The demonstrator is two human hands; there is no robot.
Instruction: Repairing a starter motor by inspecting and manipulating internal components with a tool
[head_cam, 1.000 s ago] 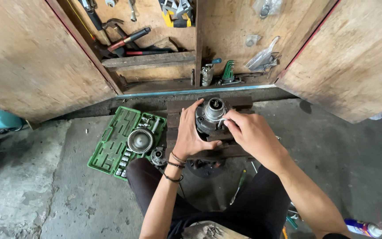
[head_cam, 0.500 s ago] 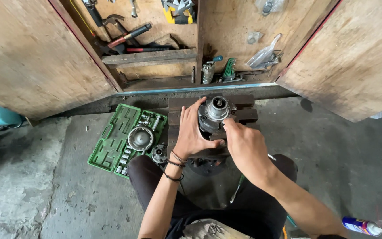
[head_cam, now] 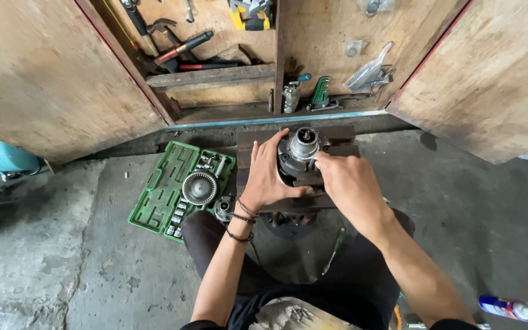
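— What is different from half a second back?

— Little. The right hand [head_cam: 348, 186] has shifted slightly: its fingertips now sit at the top right edge of the metal assembly [head_cam: 299, 154], close against the shiny central shaft [head_cam: 304, 142]. The left hand [head_cam: 268, 177] stays wrapped on the assembly's left flank, as before.

— How do the fingers stand?

— The left hand's fingers are curled around the housing, thumb underneath near the front, clamped on it. The right hand's fingers are drawn together and pressed to the rim beside the shaft; whether they pinch a small part there I cannot tell, since the hand's back hides the tips.

— And the assembly itself?

— It rests on a dark wooden block [head_cam: 249, 146] on the concrete floor, just in front of the open wooden cabinet [head_cam: 215, 79]. Its long axis runs roughly upright, the shaft end pointing up toward the camera and tilted a touch away from the person.

— Anything beside it?

— A green socket-set case [head_cam: 160, 195] lies open to the left, with a round finned metal part [head_cam: 199, 187] lying on it. A screwdriver [head_cam: 333, 250] lies by the person's knee.
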